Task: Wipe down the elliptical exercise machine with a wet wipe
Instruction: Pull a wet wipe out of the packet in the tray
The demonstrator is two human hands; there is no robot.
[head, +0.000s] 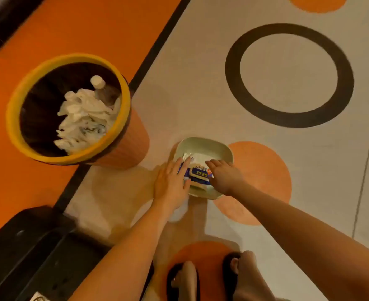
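Pressing flat, the left hand's (171,185) straight fingers (182,166) rest on the wet wipe pack (197,170); the right hand's (223,175) fingers curl over its other edge. The pack lies inside the pale green basin (203,146) on the floor; left of the basin stands an orange bin (70,109) holding crumpled wipes (83,120).

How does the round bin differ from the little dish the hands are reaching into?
The bin is tall, round and orange with a yellow rim; the dish is low, squarish and pale green. The bin holds crumpled white wipes and a bottle; the dish holds a wipe pack. Both stand on the floor.
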